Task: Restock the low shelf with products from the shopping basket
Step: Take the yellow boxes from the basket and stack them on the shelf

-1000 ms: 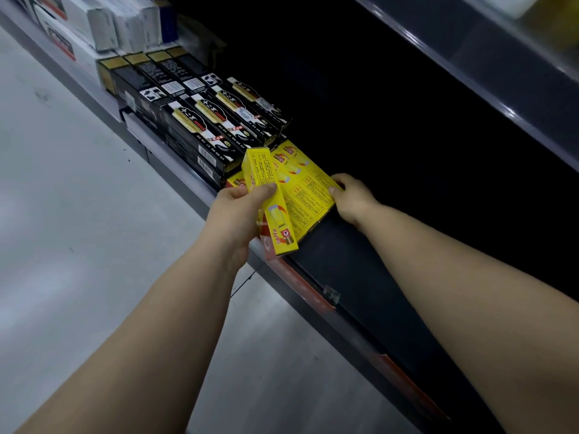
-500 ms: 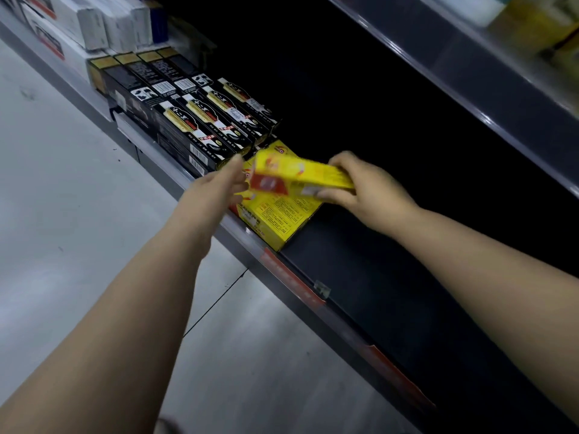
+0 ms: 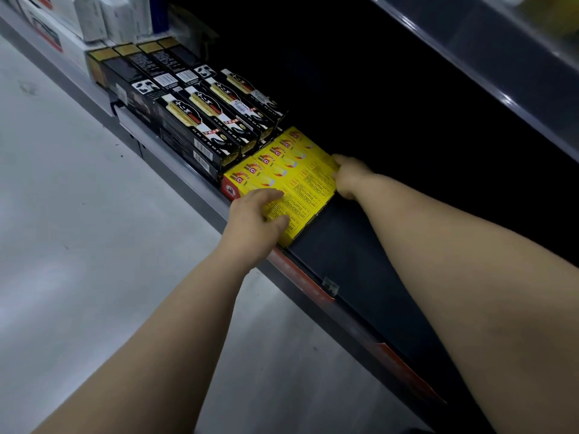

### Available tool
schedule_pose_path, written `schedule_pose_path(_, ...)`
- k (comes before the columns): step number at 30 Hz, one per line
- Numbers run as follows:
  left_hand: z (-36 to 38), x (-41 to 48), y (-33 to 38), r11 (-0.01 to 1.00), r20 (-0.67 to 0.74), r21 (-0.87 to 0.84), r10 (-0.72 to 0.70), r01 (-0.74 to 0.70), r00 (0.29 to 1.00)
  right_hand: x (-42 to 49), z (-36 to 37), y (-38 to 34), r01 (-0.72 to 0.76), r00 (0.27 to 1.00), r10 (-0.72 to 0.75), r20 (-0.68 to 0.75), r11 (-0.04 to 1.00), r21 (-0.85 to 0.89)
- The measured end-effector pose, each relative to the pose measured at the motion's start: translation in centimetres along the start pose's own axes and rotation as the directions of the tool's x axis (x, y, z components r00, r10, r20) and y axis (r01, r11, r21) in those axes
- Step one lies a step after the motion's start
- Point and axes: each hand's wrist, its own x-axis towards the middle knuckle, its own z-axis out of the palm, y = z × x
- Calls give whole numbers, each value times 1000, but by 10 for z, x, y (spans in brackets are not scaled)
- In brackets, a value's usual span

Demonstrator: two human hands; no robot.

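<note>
Yellow boxes sit flat on the low shelf beside the black ones — left hand presses flat, right hand nudges their end; bare shelf remains, basket unseen

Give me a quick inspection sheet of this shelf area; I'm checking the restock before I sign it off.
Surface: low shelf, dark; bare to the right of the stock.
Job's things: yellow boxes lying flat in a row at the shelf front, beside black boxes.
Clutter: nothing seen.
Grippers: left hand flat on the nearest yellow box; right hand against the row's far right edge.
Cables: nothing seen.
Surroundings: grey floor; white boxes further along; upper shelf overhead. Basket not in view.
</note>
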Motion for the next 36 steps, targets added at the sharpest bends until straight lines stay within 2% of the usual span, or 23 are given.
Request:
schedule_pose_path(6,2,1,-1,999,-25,-54,-11,9,1000,-9,-1,4,44,995,-35,93,995,-87)
schedule_pose_path(11,-6,-8,20,941,85,-302,-131,150,988,-56,-17,4,117,986,-105,132,990,-81)
schedule_pose_path(16,-14,-37,79,958,260,-283,44,32,965,-160,-61,20,273,961,-275,33,960,60)
schedule_pose_path(21,-10,-92,149,977,490,-160,200,-138,849,-275,-98,69,285,958,-283,-43,930,232)
schedule_pose_path(25,4,-144,193,961,676,8,200,-278,709,-352,-106,110,242,969,-202,-144,897,371)
schedule_pose_path(28,18,-178,217,883,742,100,240,-458,626,-400,-105,142,191,974,-109,-199,867,461)
schedule_pose_path(31,39,-210,235,748,767,168,310,-643,561,-441,-98,182,124,975,4,-224,822,555)
schedule_pose_path(33,59,-230,242,703,802,155,321,-694,504,-462,-85,212,44,972,107,-210,792,608)
schedule_pose_path(36,93,-257,243,662,854,126,307,-739,421,-488,-49,254,-127,966,241,-93,758,639)
